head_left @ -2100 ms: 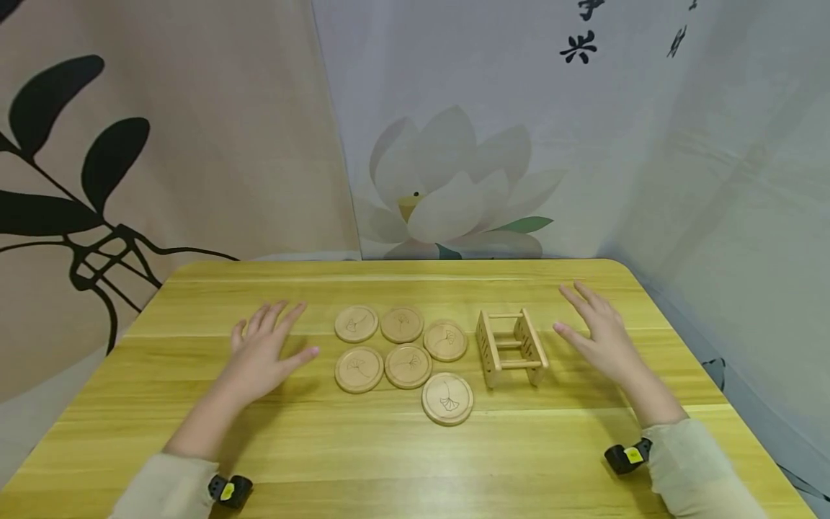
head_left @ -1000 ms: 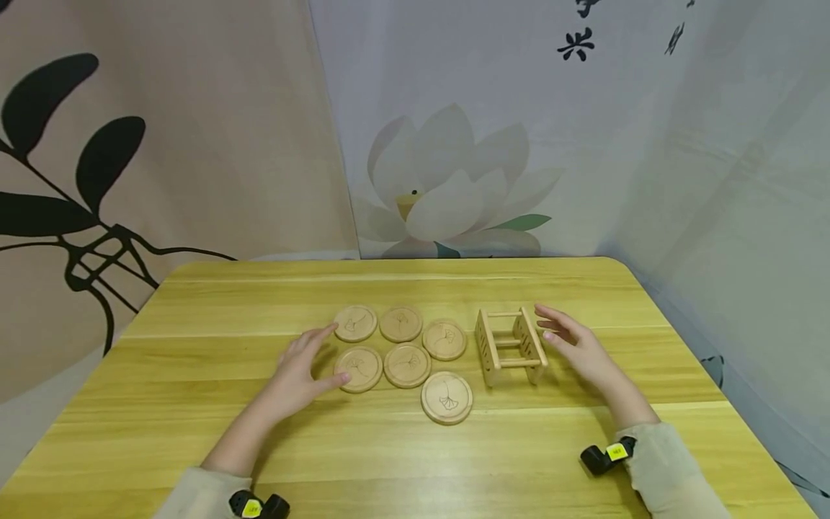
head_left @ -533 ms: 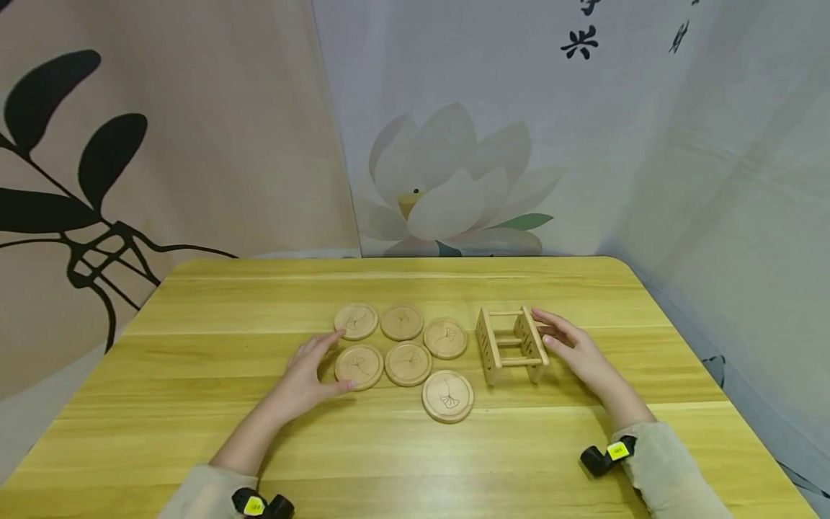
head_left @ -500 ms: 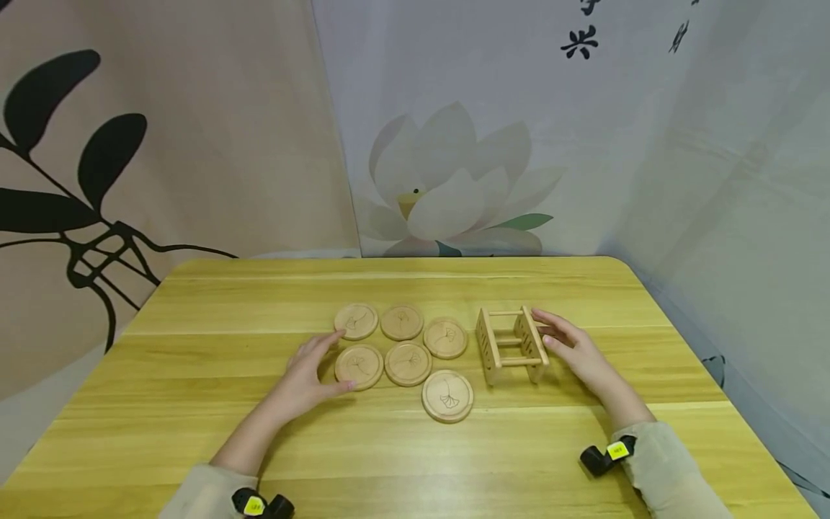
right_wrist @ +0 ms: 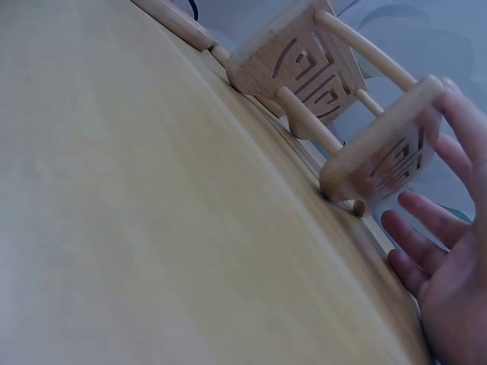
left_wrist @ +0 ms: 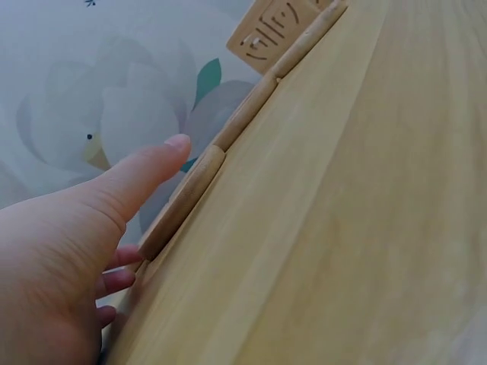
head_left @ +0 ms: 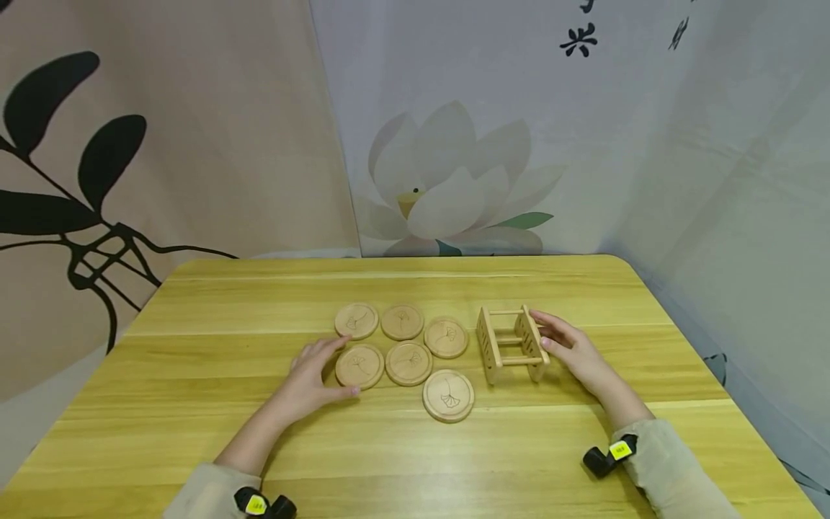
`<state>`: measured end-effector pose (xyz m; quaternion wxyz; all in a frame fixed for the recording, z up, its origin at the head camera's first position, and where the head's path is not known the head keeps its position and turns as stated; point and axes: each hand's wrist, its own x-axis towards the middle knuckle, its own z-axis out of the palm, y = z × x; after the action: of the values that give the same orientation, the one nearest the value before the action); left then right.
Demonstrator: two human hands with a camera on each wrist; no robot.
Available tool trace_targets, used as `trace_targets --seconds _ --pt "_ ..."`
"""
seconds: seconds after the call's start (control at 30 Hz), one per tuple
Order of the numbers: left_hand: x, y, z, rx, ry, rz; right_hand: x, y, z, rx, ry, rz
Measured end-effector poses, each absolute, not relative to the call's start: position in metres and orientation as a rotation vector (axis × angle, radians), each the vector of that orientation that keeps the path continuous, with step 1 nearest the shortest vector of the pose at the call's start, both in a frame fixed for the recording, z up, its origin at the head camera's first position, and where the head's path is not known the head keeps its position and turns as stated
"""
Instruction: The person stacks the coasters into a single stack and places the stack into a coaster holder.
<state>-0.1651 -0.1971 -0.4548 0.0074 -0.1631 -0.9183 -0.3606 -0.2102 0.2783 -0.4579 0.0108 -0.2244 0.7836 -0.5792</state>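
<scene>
Several round wooden coasters with engraved leaf designs lie flat on the table. My left hand [head_left: 311, 378] spans the front-left coaster [head_left: 359, 366], thumb at its near side and forefinger at its far side. In the left wrist view the thumb [left_wrist: 152, 169] stands over that coaster's edge [left_wrist: 183, 201]; whether it touches is unclear. A small wooden coaster rack [head_left: 510, 344] with slotted side panels and crossbars stands upright on the right. Beside its right panel is my right hand [head_left: 580, 353], one fingertip at the panel's top edge in the right wrist view and the other fingers apart from it.
Nearest to me lies another coaster [head_left: 448, 396], in front of the rest. The yellow wood-grain table [head_left: 415, 468] ends at a printed curtain [head_left: 454, 173]. Each wrist bears a small black camera, such as the right camera [head_left: 603, 461].
Both hands have come inward from raised positions, the left to the front-left coaster and the right to the rack's right panel. Over the last half second they barely shift. Coasters and rack stay put.
</scene>
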Motion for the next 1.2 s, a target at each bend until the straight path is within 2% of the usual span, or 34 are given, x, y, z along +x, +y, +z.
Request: trace_targets --seconds 1.2 --pt "-0.172 -0.1919 -0.4598 -0.598 -2.873 -0.981 -0.2098 0.2781 -0.4592 -0.679 2.439 -1.784"
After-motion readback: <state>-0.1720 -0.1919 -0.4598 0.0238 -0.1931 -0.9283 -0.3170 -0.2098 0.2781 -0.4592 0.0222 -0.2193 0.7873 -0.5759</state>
